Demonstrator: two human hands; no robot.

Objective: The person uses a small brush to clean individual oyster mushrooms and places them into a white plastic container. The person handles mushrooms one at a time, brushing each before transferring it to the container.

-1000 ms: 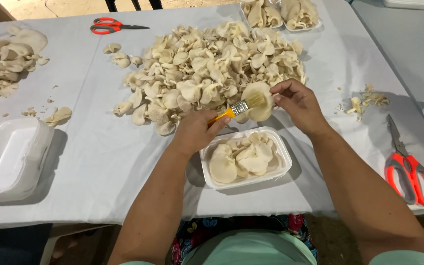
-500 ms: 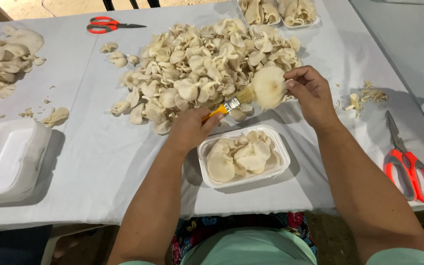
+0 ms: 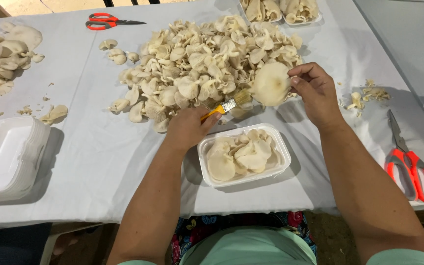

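My left hand (image 3: 188, 128) grips a small paintbrush (image 3: 227, 104) with a yellow handle and pale bristles. Its bristles touch a large pale oyster mushroom (image 3: 270, 83) that my right hand (image 3: 315, 92) holds up by the edge, above the table. Just below the hands sits a white foam tray (image 3: 278, 164) with several mushrooms in it. Behind the hands lies a big heap of loose oyster mushrooms (image 3: 197, 64) on the white tablecloth.
A stack of empty white foam trays (image 3: 6, 159) stands at the left. Red scissors (image 3: 410, 164) lie at the right, another red pair (image 3: 106, 21) at the back left. More mushrooms (image 3: 1, 54) lie far left, filled trays (image 3: 280, 10) at the back, trimmings (image 3: 366, 95) on the right.
My right hand has lifted and turned the mushroom so its broad face shows. The brush has followed it upward and to the right.
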